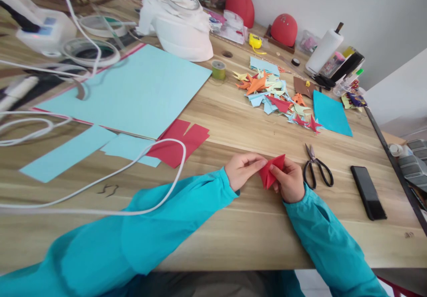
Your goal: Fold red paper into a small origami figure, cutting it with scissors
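A small folded piece of red paper (267,175) is held between my two hands above the near part of the wooden table. My left hand (243,169) pinches its left edge between thumb and fingers. With the thumb pressed on its face, my right hand (289,179) grips the other side. The paper has creased, pointed flaps. Just right of my right hand lie black-handled scissors (316,167), blades pointing away from me. Farther back is a pile of folded paper shapes (263,87) in orange, red, yellow, green and light blue.
Large light-blue sheets (140,87) lie at left, with blue strips (66,154) and red paper pieces (183,141) before them. A white cable (133,163) loops over my left sleeve. A black phone (368,193) lies at right; a thread spool (218,70) and yellow tape measure (255,41) stand farther back.
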`<state>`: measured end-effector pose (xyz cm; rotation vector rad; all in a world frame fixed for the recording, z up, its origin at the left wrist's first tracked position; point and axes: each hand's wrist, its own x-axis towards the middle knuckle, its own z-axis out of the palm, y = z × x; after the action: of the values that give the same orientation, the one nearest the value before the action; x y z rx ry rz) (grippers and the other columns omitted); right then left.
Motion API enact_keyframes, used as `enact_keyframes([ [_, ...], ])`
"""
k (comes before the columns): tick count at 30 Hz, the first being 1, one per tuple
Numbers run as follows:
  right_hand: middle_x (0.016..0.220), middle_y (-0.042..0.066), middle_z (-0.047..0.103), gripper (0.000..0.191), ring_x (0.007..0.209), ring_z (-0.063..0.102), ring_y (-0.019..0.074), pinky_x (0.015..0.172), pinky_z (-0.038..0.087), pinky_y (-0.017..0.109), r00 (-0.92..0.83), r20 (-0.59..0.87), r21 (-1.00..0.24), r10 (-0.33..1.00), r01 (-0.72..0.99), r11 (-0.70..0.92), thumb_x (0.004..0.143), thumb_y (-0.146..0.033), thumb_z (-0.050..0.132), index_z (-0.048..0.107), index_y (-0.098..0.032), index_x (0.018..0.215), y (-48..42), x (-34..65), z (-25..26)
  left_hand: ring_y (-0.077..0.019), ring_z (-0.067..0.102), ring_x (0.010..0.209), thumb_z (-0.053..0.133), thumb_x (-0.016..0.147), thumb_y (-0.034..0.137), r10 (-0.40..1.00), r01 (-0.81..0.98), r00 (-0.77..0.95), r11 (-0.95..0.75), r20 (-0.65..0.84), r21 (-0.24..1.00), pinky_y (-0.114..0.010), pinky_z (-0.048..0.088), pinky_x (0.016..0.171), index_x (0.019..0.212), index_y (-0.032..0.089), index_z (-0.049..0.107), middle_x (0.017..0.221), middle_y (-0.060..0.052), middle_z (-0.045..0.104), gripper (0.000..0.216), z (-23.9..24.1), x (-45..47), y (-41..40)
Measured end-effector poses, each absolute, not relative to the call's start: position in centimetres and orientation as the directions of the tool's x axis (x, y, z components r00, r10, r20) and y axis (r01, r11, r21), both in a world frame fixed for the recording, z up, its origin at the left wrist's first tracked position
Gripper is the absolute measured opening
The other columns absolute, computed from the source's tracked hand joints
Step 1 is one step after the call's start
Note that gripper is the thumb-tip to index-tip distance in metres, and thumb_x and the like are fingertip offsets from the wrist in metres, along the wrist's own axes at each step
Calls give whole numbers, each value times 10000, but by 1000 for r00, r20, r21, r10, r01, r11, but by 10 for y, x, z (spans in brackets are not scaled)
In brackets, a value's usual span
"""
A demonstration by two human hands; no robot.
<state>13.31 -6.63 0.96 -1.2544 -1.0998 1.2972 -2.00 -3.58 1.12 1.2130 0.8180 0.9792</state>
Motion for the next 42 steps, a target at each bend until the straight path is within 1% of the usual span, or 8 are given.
enact_keyframes([
  [5,438,-44,573,252,253,416,55,216,278,149,18,-104,-994,994,-27,-104,702,-366,697,577,-145,704,-67,134,9,-152,617,702,619,747,340,930,-124,364,2,43,992,-262,507,676,746,124,665,720,-42,683,221,8,-19,-36],
  [8,434,-45,565,258,253,412,53,218,275,150,24,-93,-995,995,-22,-92,703,-372,693,571,-145,695,-67,133,9,-140,599,663,602,763,298,934,-70,340,-92,111,993,-248,491,631,722,126,665,691,-40,671,188,9,-20,-36],
  [13,420,-49,547,255,248,398,49,213,253,144,32,-86,-996,996,-11,-86,706,-373,685,571,-145,696,-67,132,10,-134,588,645,592,780,255,915,11,322,-259,241,966,-243,471,614,705,132,677,682,-42,653,167,11,-21,-37],
  [18,413,-49,544,253,243,396,47,211,250,140,44,-87,-996,995,22,-88,697,-375,682,562,-152,681,-68,131,13,-126,582,625,587,787,251,908,52,297,-324,295,945,-232,470,587,696,135,673,672,-42,638,171,11,-21,-38],
  [23,403,-51,537,253,246,398,47,219,265,139,39,-80,-996,996,45,-82,697,-373,676,554,-152,671,-68,129,15,-110,557,581,581,788,254,892,99,271,-398,360,912,-212,443,520,684,136,663,662,-46,621,177,10,-22,-41],
  [31,409,-51,534,253,246,389,47,218,254,148,55,-80,-997,995,12,-81,693,-379,682,565,-155,672,-68,130,14,-107,549,568,624,713,224,920,-20,278,-283,277,959,-207,454,483,740,126,647,721,-49,606,104,10,-19,-43],
  [36,409,-54,537,253,246,391,50,220,262,150,61,-85,-996,995,16,-86,685,-380,691,577,-155,697,-68,130,14,-121,558,586,630,699,235,934,1,260,-253,244,967,-213,446,489,722,134,649,686,-43,615,106,7,-19,-41],
  [42,435,-50,558,225,256,415,56,227,293,154,66,-78,-997,995,-11,-77,697,-353,690,584,-158,733,-69,130,10,-134,571,621,617,719,223,936,13,242,-268,257,963,-229,454,524,714,136,662,688,-47,628,98,6,-19,-40],
])
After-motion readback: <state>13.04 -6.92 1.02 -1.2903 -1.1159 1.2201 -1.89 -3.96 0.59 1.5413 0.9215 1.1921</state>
